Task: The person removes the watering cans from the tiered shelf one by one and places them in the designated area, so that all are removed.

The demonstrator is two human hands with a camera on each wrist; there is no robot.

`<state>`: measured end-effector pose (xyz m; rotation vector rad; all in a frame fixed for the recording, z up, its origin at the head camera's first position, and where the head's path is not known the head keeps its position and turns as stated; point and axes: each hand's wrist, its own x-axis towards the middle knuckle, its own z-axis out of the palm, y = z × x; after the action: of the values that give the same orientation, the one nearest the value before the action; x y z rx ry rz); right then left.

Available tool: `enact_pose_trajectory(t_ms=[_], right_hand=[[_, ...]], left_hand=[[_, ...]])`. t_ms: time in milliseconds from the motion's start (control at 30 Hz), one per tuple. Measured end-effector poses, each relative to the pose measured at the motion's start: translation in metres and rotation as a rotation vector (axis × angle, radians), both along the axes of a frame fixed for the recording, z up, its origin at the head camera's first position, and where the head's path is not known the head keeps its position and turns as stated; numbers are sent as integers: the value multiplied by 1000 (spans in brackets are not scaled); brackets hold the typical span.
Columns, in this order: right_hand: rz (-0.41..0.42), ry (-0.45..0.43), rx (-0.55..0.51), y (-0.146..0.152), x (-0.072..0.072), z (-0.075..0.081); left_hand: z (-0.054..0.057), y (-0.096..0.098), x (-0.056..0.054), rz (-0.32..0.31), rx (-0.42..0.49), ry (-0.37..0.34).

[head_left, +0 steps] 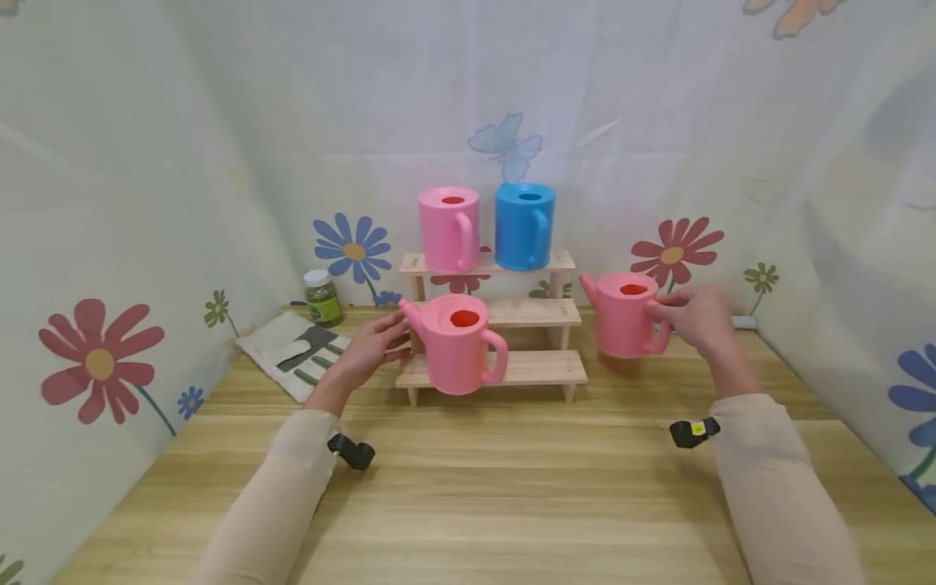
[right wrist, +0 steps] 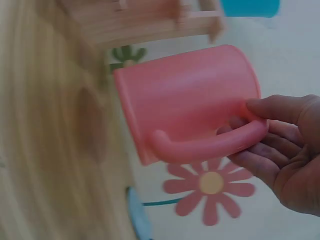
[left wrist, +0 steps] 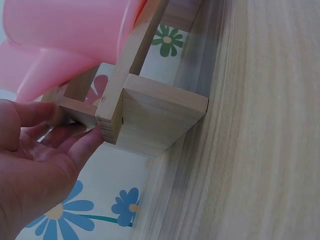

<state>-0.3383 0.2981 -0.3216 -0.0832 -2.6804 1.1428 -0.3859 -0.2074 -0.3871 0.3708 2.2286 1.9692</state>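
Observation:
My right hand grips the handle of a pink watering can, fingers hooked through it and thumb on top. That can hangs over the table right of a three-step wooden stand, spout pointing left. At the stand's left side, my left hand holds the end of a step between thumb and fingers, as the left wrist view shows. Another pink watering can is on the lowest step, spout toward that hand. On the top step stand a lighter pink watering can and a blue one.
Left of the stand lie white and grey work gloves with green stripes. Behind them is a white-lidded jar with a green label. A pale rod lies at the right rear of the wooden table. Flower-printed cloth encloses the table.

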Motion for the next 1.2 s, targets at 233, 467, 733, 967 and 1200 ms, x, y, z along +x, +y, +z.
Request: enact_pose_trajectory(t_ms=[233,467,733,967,1200], right_hand=[[1,-4,-99,-12,-25,-28],[18,16,-158,-21,-47,-46],[41,-51,-155,-33,-60,-44],[75,-57,-137,-36,-65,-44],[116,-73,-119,-35,-62,-45]], left_hand=[[2,1,2,-6,3,-8],[2,1,0,4,-3,-4],[1,1,1,11,-6,-15],[1,2,0,1,-3,-13],[2,1,3,-14,3,-12]])
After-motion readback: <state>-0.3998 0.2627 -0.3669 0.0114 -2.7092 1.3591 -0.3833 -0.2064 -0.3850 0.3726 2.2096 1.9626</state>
